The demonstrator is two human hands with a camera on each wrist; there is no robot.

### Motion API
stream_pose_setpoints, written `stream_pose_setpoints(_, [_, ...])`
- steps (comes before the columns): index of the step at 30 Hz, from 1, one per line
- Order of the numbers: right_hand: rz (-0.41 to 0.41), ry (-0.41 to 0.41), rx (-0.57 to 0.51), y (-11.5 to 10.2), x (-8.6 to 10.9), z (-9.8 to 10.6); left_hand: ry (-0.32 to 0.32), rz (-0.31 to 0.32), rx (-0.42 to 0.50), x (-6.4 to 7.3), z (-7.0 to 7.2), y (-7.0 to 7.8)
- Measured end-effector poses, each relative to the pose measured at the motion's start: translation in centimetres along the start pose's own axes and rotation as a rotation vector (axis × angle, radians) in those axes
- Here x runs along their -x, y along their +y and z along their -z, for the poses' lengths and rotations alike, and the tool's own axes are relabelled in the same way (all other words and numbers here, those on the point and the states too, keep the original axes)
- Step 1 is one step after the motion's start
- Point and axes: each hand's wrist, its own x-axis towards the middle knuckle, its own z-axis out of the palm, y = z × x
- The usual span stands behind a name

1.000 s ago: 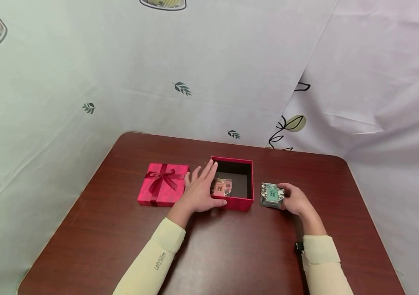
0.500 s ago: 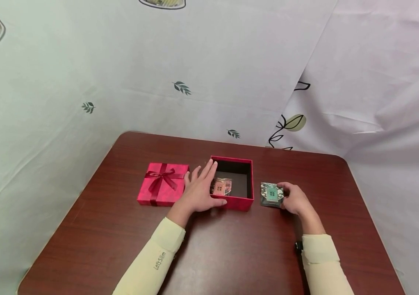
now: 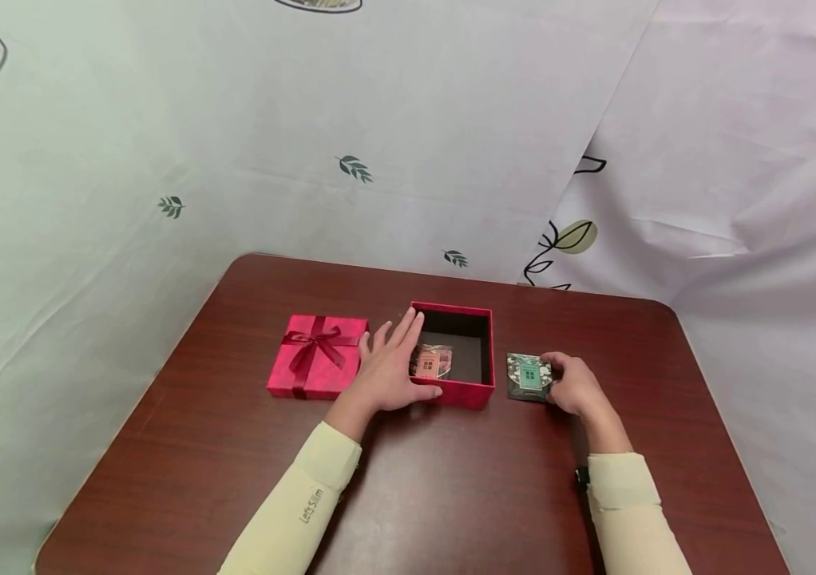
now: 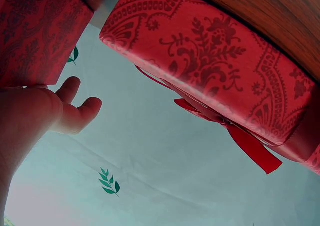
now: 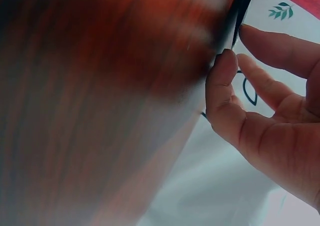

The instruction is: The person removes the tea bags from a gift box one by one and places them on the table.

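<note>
My left hand (image 3: 384,374) rests at the left side of an uncovered red gift box (image 3: 465,394). Its fingers stretch straight along the left wall, and the thumb lies against the front wall. Inside, toward the near left corner, lies a pink-labelled square sachet (image 3: 434,362), partly hidden by that hand. To the right of the box, my right hand (image 3: 579,386) pinches the right edge of a green-labelled sachet (image 3: 525,377) low over the table. In the right wrist view, the fingertips (image 5: 223,65) meet at the sachet's dark edge (image 5: 243,8).
Left of the box sits its red lid (image 3: 307,371) with a ribbon bow; its side (image 4: 205,55) fills much of the left wrist view. The brown table (image 3: 437,487) backs onto a pale printed curtain (image 3: 408,144).
Both hands, the box and the lid hold their places. The green-labelled sachet lies a touch flatter than a second ago. The head view has shifted very slightly.
</note>
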Motion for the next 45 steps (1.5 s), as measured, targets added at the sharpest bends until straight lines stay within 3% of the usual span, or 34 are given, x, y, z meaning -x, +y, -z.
stream_pose_setpoints(11, [0.074, 0.063, 0.007, -1.0, 0.8, 0.8, 0.005, -0.006, 0.017, 0.0, 0.2, 0.2])
stream_pose_setpoints(26, [0.101, 0.152, 0.003, -4.2, 1.9, 1.3, -0.019, 0.001, 0.022, 0.0, 0.2, 0.2])
stream_pose_setpoints(45, [0.186, 0.226, -0.035, -8.4, 3.0, 0.7, 0.002, -0.009, 0.036, 0.2, 0.1, 0.0])
